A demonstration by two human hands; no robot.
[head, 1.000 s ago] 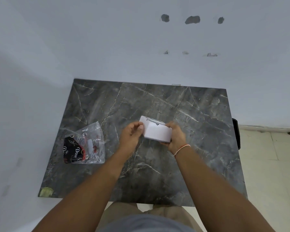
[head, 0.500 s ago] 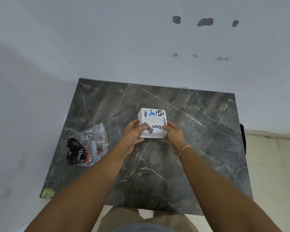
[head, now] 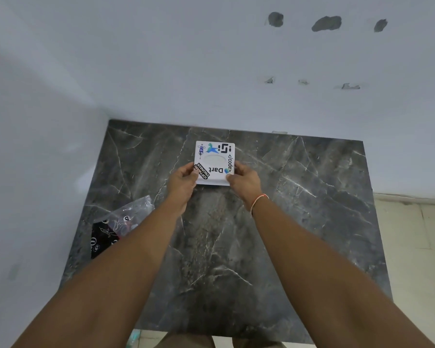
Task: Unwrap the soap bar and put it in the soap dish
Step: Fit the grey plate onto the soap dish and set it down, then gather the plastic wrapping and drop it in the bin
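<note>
**Head view: sticker-covered box held in both hands over the table**

Head camera looks down on the left hand [head: 183,180] and the right hand [head: 244,183], each closed on a near corner of a white box [head: 214,163] covered in stickers. Thumbs lie on the top face and the fingers curl underneath, so the box sits flat between the two grips, its sticker face turned up. Whether its far edge touches the marble table [head: 299,209] or floats just above it cannot be told. An oval recess shows in the middle of the top face; this is likely the soap dish, held level and square so it lands steady.

Outward, behind the left hand and partly hidden by that forearm, lies a clear plastic bag [head: 126,219] with a dark soap packet [head: 102,241] inside. The soap appears to be in there, still wrapped, well apart from the box. Beyond both hands, the table meets a pale wall [head: 211,71] marked with patched holes.
</note>
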